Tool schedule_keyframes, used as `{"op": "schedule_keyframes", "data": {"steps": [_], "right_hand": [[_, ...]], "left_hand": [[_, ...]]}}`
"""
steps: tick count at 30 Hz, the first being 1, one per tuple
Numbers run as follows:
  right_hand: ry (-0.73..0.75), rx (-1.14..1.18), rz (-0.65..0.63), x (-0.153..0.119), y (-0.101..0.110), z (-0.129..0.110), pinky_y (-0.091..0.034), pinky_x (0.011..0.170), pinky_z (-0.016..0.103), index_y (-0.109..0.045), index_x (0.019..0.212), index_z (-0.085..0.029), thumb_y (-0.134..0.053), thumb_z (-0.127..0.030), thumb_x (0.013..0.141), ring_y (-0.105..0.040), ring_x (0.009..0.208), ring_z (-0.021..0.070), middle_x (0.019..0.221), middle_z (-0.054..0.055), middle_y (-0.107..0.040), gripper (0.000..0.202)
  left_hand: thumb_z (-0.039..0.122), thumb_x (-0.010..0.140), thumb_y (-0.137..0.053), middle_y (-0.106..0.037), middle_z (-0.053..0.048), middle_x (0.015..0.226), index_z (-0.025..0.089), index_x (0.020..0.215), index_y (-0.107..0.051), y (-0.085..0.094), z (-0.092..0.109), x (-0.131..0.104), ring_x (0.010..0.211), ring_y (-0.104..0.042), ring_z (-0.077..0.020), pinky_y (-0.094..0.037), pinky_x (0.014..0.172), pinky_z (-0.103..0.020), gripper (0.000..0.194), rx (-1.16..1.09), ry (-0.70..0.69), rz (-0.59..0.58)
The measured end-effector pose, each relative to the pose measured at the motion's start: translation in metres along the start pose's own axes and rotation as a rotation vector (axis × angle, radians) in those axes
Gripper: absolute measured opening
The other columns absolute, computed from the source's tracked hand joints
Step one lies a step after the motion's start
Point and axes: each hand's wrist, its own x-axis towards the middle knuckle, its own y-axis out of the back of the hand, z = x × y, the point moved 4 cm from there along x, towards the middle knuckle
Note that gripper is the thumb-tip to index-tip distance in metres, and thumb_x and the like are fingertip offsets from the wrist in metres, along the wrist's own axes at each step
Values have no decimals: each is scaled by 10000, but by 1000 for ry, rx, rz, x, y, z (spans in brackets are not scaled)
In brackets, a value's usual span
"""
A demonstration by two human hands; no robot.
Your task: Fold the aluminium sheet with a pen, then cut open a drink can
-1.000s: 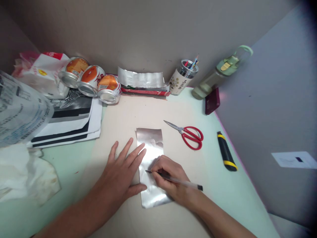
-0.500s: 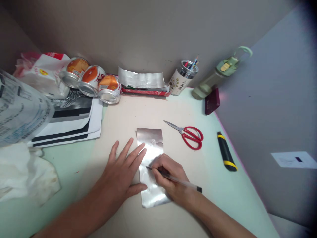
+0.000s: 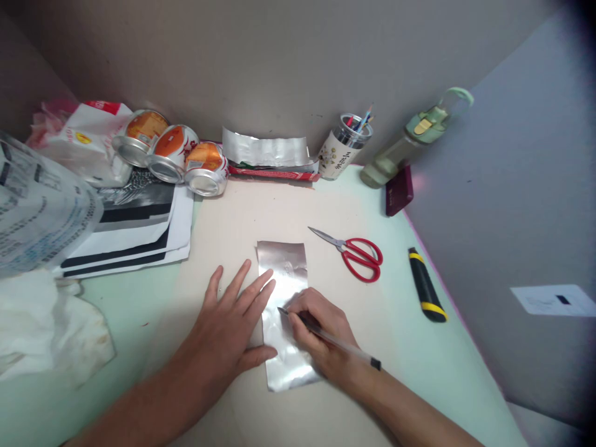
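1. Metal sheet (image 3: 285, 289), silvery and thin, lies flat on the beige board (image 3: 261, 211), at about 6 o'clock from the middle of the view; its right edge and near right corner run out of sight under the person's right hand (image 3: 325, 315)
2. Glare washes over the sheet, so the faint marks near its far end cannot be read, and whether the tip of the pen (image 3: 345, 344) touches the metal is hard to tell
3. Both forearms are cut off below; at 10 o'clock from the sheet, the printed plastic bag (image 3: 41, 205) is cropped by the left edge of the view
4. The left hand (image 3: 233, 320), at 9 o'clock, is open and palm down with fingers spread towards 12 and 1 o'clock; two fingertips and the thumb tip overlap the sheet's left side
5. The right hand, between 3 and 4 o'clock, is closed in a writing grip round the pen, whose tip points to 10 o'clock
6. The sheet's long axis runs nearly 12 to 6 o'clock, the far end leaning slightly towards 11
7. Red-handled scissors (image 3: 361, 257) lie between 1 and 2 o'clock from it, blades towards 10
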Motion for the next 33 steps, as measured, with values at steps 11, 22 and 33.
{"op": "schedule_keyframes", "data": {"steps": [11, 22, 33], "right_hand": [[14, -62, 10, -2, 0, 0, -402, 663, 276, -518, 809, -218, -482, -164, 942, -513, 713, 147, 792, 3, -570, 148], [-33, -25, 11, 0, 0, 1, -398, 636, 269, -542, 803, -214, -506, -179, 934, -513, 696, 142, 783, 1, -575, 141], [-5, 48, -49, 1, 0, -1, -382, 612, 268, -563, 807, -211, -529, -161, 926, -489, 684, 139, 762, -6, -533, 133]], "left_hand": [[677, 895, -505, -425, -91, 1567, 154, 1474, -405, -1, 0, -1, 1502, -182, -353, -10, 1179, -604, 787, -2, -14, 42], [707, 883, -494, -446, -107, 1553, 167, 1481, -400, -3, -1, -1, 1501, -184, -352, 2, 1180, -599, 811, -2, -5, 23], [659, 888, -540, -435, -111, 1559, 159, 1472, -403, -1, 0, -1, 1497, -199, -363, -23, 1176, -614, 781, -8, -3, 21]]}}
